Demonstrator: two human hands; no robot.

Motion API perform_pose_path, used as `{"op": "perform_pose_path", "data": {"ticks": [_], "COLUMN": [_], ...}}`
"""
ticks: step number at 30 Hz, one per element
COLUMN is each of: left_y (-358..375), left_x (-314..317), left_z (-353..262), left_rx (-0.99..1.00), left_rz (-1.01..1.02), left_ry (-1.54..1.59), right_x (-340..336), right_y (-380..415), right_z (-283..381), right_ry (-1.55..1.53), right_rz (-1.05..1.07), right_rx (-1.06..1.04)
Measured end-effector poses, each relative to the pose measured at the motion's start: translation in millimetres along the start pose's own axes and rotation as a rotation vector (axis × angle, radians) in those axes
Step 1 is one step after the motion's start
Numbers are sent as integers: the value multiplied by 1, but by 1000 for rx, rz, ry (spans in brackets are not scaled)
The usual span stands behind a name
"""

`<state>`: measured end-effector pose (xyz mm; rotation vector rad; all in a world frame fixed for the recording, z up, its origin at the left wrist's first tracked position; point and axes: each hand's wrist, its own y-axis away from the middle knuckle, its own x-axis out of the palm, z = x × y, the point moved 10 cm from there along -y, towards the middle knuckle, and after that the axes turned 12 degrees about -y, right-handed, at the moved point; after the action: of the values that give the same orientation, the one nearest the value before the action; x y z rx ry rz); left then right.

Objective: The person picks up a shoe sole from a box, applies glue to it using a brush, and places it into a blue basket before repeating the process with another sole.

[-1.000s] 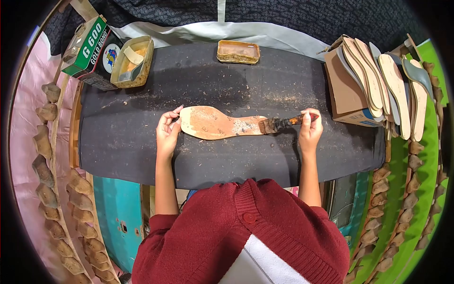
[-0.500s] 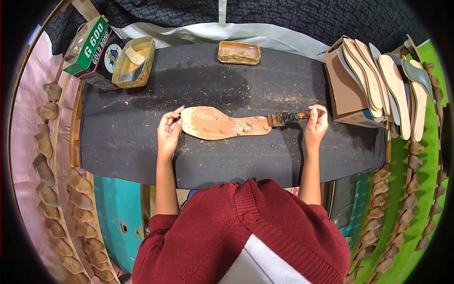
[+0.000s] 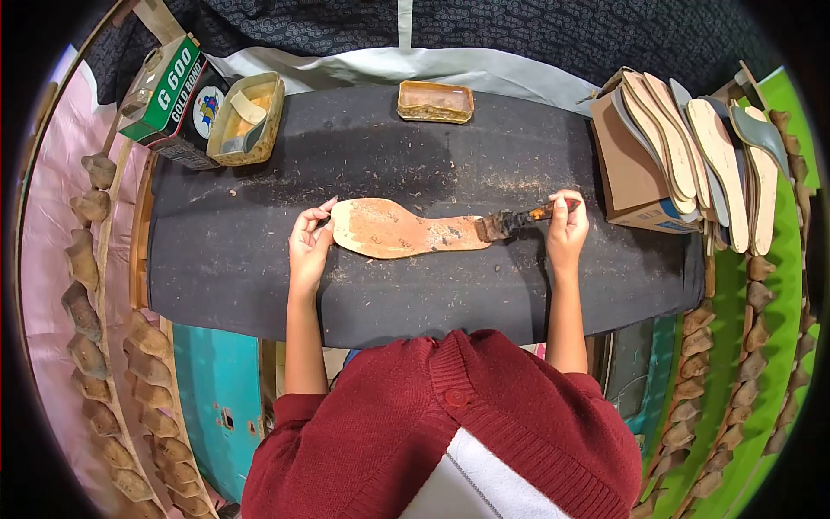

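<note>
A tan shoe sole (image 3: 389,228), worn and blotched with dark marks, lies crosswise in the middle of the head view. At its wide end, my left hand (image 3: 309,242) pinches the edge between thumb and fingers. My right hand (image 3: 567,229) is closed round the handle of a dark, crusted brush (image 3: 512,222). The brush head rests over the narrow end of the sole, its bristles pointing left. Part of the handle is hidden by my fingers.
A black-covered table (image 3: 389,303) is strewn with shavings. Farther off stand a glue can (image 3: 177,104), a tub with scrapers (image 3: 251,156) and a shallow yellowish tray (image 3: 435,102). On the right, several insoles (image 3: 718,164) lean in a cardboard box (image 3: 624,177). Shoe lasts (image 3: 84,259) hang at both sides.
My right hand and the brush have shifted left, bringing the bristles farther over the sole's narrow end. My left hand and the sole stay nearly in place.
</note>
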<state>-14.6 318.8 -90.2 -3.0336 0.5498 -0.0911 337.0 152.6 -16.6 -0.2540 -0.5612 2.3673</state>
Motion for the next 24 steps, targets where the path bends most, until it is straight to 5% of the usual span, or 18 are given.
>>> {"op": "perform_pose_path", "data": {"ticks": [8,24], "left_y": [-1,-1], "left_x": [-1,-2], "left_z": [2,5], "left_rx": [0,-14], "left_rz": [2,-9], "left_ry": [2,-15], "right_x": [-18,-16], "right_y": [-7,-10], "right_z": [1,-1], "right_ry": [-68,-6], "right_rz": [-182,-160], "right_rx": [-25,-58]}}
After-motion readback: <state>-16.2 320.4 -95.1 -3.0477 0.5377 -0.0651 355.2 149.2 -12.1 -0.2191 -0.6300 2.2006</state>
